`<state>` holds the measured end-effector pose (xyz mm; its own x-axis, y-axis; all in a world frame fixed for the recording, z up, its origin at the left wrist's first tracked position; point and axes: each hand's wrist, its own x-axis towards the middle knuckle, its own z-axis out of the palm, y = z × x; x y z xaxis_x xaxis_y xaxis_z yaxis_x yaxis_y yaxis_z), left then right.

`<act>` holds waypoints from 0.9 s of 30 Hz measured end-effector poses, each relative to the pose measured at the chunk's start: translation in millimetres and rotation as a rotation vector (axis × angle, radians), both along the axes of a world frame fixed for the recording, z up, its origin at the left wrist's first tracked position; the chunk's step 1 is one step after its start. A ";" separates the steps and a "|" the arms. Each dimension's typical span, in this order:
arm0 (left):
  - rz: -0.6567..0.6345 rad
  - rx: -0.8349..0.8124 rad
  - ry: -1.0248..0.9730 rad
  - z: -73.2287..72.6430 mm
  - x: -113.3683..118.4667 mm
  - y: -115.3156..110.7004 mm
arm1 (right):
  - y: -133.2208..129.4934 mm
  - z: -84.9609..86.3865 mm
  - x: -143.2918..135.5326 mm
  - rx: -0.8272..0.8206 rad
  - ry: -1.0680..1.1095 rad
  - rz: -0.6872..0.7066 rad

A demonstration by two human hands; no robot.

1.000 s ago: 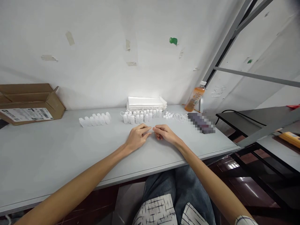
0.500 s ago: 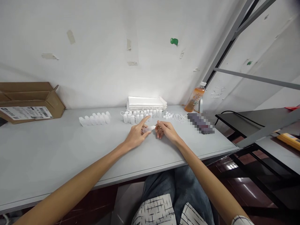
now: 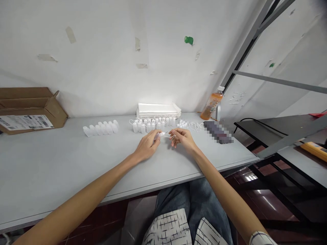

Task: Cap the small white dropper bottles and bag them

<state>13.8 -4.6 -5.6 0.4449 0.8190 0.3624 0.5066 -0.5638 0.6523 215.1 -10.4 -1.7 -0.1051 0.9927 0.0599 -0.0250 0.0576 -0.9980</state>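
From where I'm standing, both hands are at work near the centre of the frame, just above the grey worktop. The left hand is curled narrowly around a small white bottle, its nozzle end poking out toward the right. A thin white strap runs across from that end to the fingertips of the right hand; those fingers are bent close together, though I can't tell whether they actually pinch the strap. Behind the hands, a cluster of upright white bottles stands in front of a stack of white trays against the wall. Right of the cluster lie small white tips, then a tangle of white straps and a dark, pixelated object. An orange drink bottle leans slightly beyond them. Left of centre sits a row of translucent pieces; at the left edge, an open cardboard box.
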 end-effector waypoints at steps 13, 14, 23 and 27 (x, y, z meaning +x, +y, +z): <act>0.178 -0.044 0.108 3.2 0.4 0.2 | -0.5 0.9 1.8 0.056 0.034 -0.026; 0.181 -0.045 0.115 2.9 0.6 0.3 | -0.4 0.7 1.4 0.066 0.037 -0.032; 0.097 -0.061 0.116 1.9 1.6 -2.3 | 2.6 -5.2 -0.4 0.091 0.032 0.051; 0.075 -0.077 0.142 2.4 2.0 -4.0 | 2.9 -5.2 -0.6 0.070 0.022 0.050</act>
<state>15.8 -8.6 -3.3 0.4238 0.8747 0.2351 0.6356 -0.4722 0.6108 214.5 -7.5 -6.8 -0.1528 0.9794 0.1318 -0.0512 0.1253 -0.9908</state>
